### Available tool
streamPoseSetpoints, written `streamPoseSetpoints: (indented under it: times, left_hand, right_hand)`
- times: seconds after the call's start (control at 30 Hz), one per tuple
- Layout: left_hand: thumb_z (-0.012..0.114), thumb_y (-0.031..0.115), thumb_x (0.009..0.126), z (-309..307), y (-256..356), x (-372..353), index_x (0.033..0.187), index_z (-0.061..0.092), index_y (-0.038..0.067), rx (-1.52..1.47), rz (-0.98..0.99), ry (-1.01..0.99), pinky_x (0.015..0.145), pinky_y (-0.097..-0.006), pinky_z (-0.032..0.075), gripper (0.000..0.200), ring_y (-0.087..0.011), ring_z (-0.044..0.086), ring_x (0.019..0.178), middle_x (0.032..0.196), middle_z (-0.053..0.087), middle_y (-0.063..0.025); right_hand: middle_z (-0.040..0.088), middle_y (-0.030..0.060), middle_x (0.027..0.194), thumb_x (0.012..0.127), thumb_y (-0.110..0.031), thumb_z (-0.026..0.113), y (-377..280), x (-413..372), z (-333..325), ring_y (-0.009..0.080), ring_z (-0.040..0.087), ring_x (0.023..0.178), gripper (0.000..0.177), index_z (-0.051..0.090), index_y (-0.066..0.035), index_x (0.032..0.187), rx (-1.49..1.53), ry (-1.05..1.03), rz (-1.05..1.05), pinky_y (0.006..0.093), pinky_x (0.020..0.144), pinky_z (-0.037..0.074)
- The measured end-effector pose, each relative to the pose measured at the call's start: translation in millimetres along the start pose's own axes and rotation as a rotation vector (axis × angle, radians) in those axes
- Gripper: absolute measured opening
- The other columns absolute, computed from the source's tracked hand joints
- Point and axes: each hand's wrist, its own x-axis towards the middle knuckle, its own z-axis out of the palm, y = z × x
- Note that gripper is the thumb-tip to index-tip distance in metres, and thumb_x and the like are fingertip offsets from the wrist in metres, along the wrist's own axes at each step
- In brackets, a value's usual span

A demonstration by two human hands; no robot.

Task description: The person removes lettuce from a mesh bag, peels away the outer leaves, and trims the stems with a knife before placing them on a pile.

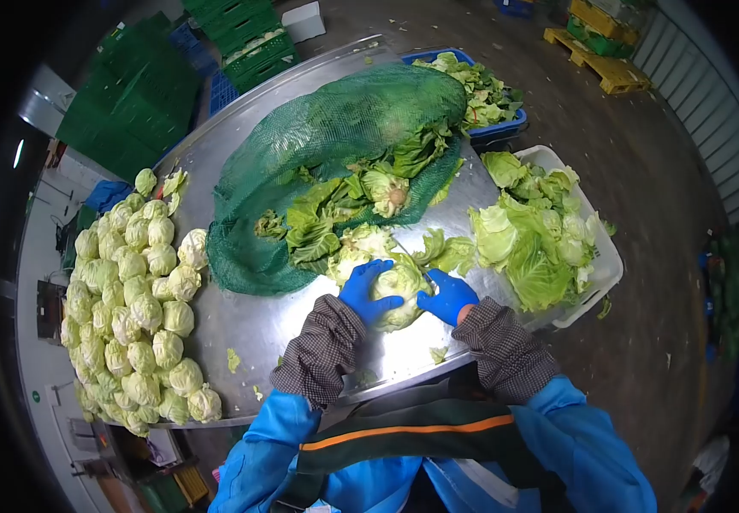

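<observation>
table [241,325]: bare sheet metal, smooth, shiny and wet-looking; round things could roll or slide off its near edge.
net sack [335,128]: green open mesh, slumped, mouth gaping toward me, untrimmed heads and floppy leaves spilling out; i judge the mesh could snag a leaf or a finger.
pile of heads [130,316]: pale, tight, ribbed balls stacked loosely at the table's left rim; one nudge might set them tumbling.
white crate [596,248]: hard plastic, heaped past its rim with broad crinkled leaves that may slip onto the floor.
blue crate [506,128]: plastic, further leaves.
cabbage [399,295]: light green, waxy, round, resting on the table's near edge right in front of me.
left hand [368,291], right hand [448,297]: blue rubbery gloves, checked cloth sleeves, cupped on either side of the cabbage, fingers curled over it; slick glove on a waxy leaf could lose its hold.
scraps [233,359]: small torn bits, slippery underhand.
</observation>
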Motion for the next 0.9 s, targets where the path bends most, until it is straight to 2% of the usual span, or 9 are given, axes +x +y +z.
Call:
streamPoseSetpoints:
  times: [0.13,0.2,0.33,0.5,0.57,0.7,0.8,0.83,0.9]
  left_hand:
    - [0.082,0.039,0.062,11,-8,-2,0.124,0.049,0.002,-0.131,-0.15,0.145,0.098,-0.0393,0.039,0.079,-0.033,0.05,0.111,0.116,0.051,-0.0219]
    - [0.084,0.04,0.06,24,-22,-1,0.12,0.05,-0.002,-0.324,-0.253,0.234,0.095,-0.038,0.041,0.081,-0.0312,0.052,0.107,0.111,0.053,-0.0204]
    - [0.085,0.044,0.055,30,-2,-7,0.114,0.051,-0.007,-0.208,-0.395,0.313,0.088,-0.037,0.045,0.085,-0.0282,0.056,0.101,0.107,0.055,-0.0202]
    - [0.083,0.045,0.059,27,6,-4,0.118,0.051,-0.005,-0.074,-0.318,0.296,0.088,-0.0377,0.046,0.083,-0.0305,0.057,0.099,0.107,0.057,-0.0212]
    - [0.082,0.044,0.061,31,-7,-1,0.12,0.05,-0.004,-0.049,-0.292,0.265,0.088,-0.0382,0.046,0.083,-0.031,0.056,0.102,0.109,0.057,-0.0213]
    - [0.079,0.039,0.067,12,-8,-4,0.126,0.046,-0.001,-0.566,-0.624,0.22,0.091,-0.0417,0.044,0.079,-0.0319,0.053,0.109,0.114,0.055,-0.0208]
    - [0.079,0.038,0.068,22,-39,-15,0.13,0.044,0.003,-0.462,-0.349,0.236,0.093,-0.0426,0.043,0.08,-0.0321,0.051,0.111,0.118,0.051,-0.0219]
    - [0.08,0.038,0.067,16,-27,-17,0.132,0.041,0.004,-0.197,-0.273,0.242,0.094,-0.042,0.041,0.083,-0.0335,0.051,0.112,0.121,0.049,-0.0237]
    - [0.08,0.04,0.066,8,2,-13,0.133,0.04,0.003,-0.005,-0.058,0.274,0.095,-0.0415,0.041,0.086,-0.0351,0.05,0.112,0.121,0.049,-0.0248]
  right_hand:
    - [0.063,0.0225,0.096,0.078,-0.032,0.063,37,18,2,0.037,0.063,0.086,0.05,0.049,-0.009,0.121,0.09,0.123,0.183,0.0413,0.071,0.05]
    - [0.063,0.0227,0.099,0.079,-0.04,0.062,59,21,1,0.0372,0.062,0.091,0.055,0.048,-0.01,0.123,0.049,0.137,0.142,0.042,0.075,0.05]
    - [0.059,0.0235,0.113,0.078,-0.054,0.058,-4,0,-9,0.0383,0.056,0.105,0.072,0.04,-0.011,0.133,0.002,-0.02,0.036,0.0421,0.089,0.045]
    - [0.054,0.0236,0.12,0.075,-0.042,0.063,-3,6,-4,0.0363,0.055,0.108,0.076,0.034,-0.007,0.136,-0.024,-0.084,0.052,0.0406,0.09,0.045]
    - [0.058,0.0237,0.11,0.073,-0.035,0.065,-5,1,-1,0.0374,0.058,0.1,0.067,0.04,-0.01,0.13,-0.01,-0.001,0.106,0.0417,0.083,0.047]
    - [0.061,0.0206,0.102,0.074,-0.027,0.064,38,0,-4,0.0373,0.06,0.093,0.049,0.047,-0.008,0.116,0.069,0.102,0.203,0.0412,0.078,0.049]
    - [0.061,0.019,0.103,0.075,-0.027,0.062,28,-3,-5,0.0354,0.06,0.091,0.05,0.047,-0.005,0.117,0.056,0.115,0.161,0.0402,0.078,0.049]
    - [0.061,0.0184,0.101,0.075,-0.027,0.062,16,-8,-7,0.0351,0.061,0.089,0.049,0.048,-0.005,0.116,0.059,0.135,0.118,0.0402,0.077,0.049]
    - [0.063,0.0171,0.095,0.075,-0.027,0.062,1,-15,-4,0.0343,0.062,0.085,0.044,0.051,-0.007,0.113,-0.037,0.187,-0.132,0.0405,0.074,0.05]
